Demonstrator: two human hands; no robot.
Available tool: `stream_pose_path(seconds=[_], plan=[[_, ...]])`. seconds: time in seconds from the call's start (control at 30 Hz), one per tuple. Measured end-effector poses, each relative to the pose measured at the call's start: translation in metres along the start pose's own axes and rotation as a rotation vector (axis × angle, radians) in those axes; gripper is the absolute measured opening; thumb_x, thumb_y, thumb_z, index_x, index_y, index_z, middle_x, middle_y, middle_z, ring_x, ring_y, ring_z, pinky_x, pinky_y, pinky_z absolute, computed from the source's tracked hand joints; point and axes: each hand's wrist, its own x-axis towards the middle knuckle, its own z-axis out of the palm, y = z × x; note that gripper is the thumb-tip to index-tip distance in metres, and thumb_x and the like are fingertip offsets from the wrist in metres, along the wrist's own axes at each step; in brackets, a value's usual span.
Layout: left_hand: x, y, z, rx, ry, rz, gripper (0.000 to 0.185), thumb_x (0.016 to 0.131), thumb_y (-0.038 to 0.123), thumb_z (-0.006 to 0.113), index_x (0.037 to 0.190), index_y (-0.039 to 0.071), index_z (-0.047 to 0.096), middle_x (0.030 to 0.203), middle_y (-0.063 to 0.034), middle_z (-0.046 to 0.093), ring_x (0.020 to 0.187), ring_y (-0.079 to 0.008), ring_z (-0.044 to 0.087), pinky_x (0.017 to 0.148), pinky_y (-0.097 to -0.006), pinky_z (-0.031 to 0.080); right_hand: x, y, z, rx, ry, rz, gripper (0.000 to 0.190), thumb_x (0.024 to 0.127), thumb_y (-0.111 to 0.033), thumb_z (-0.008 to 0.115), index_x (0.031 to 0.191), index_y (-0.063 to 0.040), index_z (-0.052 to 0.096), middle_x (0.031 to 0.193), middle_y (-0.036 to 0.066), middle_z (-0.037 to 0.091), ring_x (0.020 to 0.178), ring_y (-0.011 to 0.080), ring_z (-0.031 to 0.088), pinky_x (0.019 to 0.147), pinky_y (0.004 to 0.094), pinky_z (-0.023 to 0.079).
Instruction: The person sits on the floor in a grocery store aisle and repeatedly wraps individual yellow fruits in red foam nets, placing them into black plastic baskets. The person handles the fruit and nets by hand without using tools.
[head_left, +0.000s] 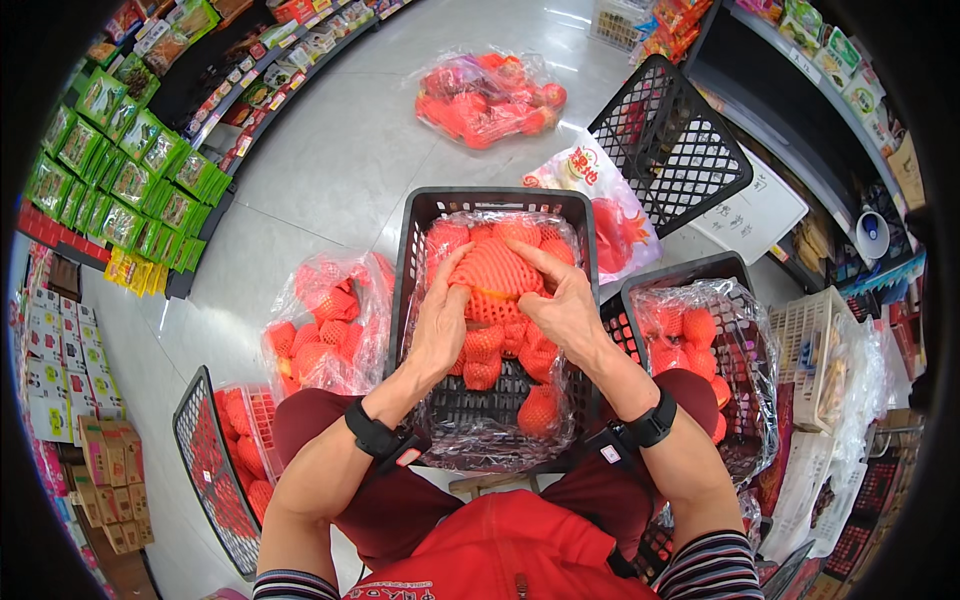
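Note:
A round fruit in a red foam net (499, 268) is held between my two hands above a black plastic crate (495, 196). My left hand (444, 315) grips its left side, thumb and fingers on the net. On the right side, my right hand (561, 300) has its fingers stretched over the top and its thumb near the lower edge. A yellowish strip of the fruit shows through a gap in the net. Several more netted fruits (481, 360) lie in the crate, which is lined with clear plastic film (495, 450). One netted fruit (538, 411) sits apart, lower right.
Plastic bags of netted fruit lie on the floor to the left (322, 322) and ahead (487, 101). At right stands another black crate (686, 274) with netted fruit. Behind it lean an empty-looking black crate (667, 146) and a printed bag (600, 202). Stocked shelves (300, 52) flank the aisle.

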Motion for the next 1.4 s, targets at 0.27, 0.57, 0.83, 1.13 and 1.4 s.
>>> stream_pose_path(seconds=[0.27, 0.57, 0.83, 1.13, 1.4], plan=[[-0.007, 0.01, 0.001, -0.184, -0.087, -0.039, 0.055, 0.098, 0.01, 0.035, 0.154, 0.01, 0.031, 0.145, -0.0116, 0.046, 0.126, -0.0251, 0.055, 0.088, -0.0382, 0.057, -0.004, -0.017, -0.001, 0.202, 0.069, 0.218, 0.048, 0.089, -0.001, 0.059, 0.137, -0.002, 0.057, 0.113, 0.005, 0.068, 0.1, 0.011, 0.063, 0.081, 0.0275, 0.054], [-0.003, 0.006, 0.002, 0.035, -0.248, 0.067, 0.094, 0.077, -0.011, 0.058, 0.158, 0.003, 0.014, 0.143, -0.0158, 0.047, 0.123, -0.0189, 0.053, 0.102, -0.0287, 0.044, 0.0, 0.012, 0.002, 0.254, 0.143, 0.159, 0.03, 0.092, -0.013, 0.062, 0.12, -0.001, 0.069, 0.096, 0.003, 0.071, 0.081, 0.0074, 0.062, 0.072, 0.0228, 0.051], [-0.004, 0.009, 0.002, 0.118, -0.253, 0.139, 0.096, 0.074, -0.008, 0.067, 0.157, 0.005, 0.02, 0.141, -0.0157, 0.048, 0.124, -0.0211, 0.053, 0.104, -0.032, 0.044, -0.001, 0.005, -0.001, 0.294, 0.074, 0.169, 0.033, 0.093, -0.01, 0.059, 0.123, 0.001, 0.065, 0.104, 0.005, 0.069, 0.093, 0.0109, 0.063, 0.083, 0.0256, 0.05], [-0.006, 0.017, 0.002, 0.67, 0.153, 0.737, 0.093, 0.064, -0.01, 0.07, 0.149, 0.01, 0.038, 0.144, -0.0193, 0.043, 0.131, -0.0398, 0.047, 0.106, -0.0428, 0.046, -0.005, -0.037, -0.008, 0.698, -0.237, 0.137, 0.087, 0.082, -0.014, 0.081, 0.152, -0.001, 0.032, 0.142, 0.011, 0.047, 0.129, 0.0188, 0.049, 0.11, 0.0348, 0.04], [0.001, 0.009, -0.003, 0.863, 0.17, 1.166, 0.074, 0.067, -0.004, 0.076, 0.135, 0.015, 0.055, 0.125, -0.0139, 0.048, 0.118, -0.0368, 0.054, 0.093, -0.042, 0.055, -0.01, -0.029, -0.007, 0.419, -0.18, -0.075, 0.098, 0.063, 0.007, 0.085, 0.147, -0.007, 0.037, 0.137, 0.005, 0.053, 0.124, 0.0156, 0.053, 0.104, 0.0345, 0.047]])
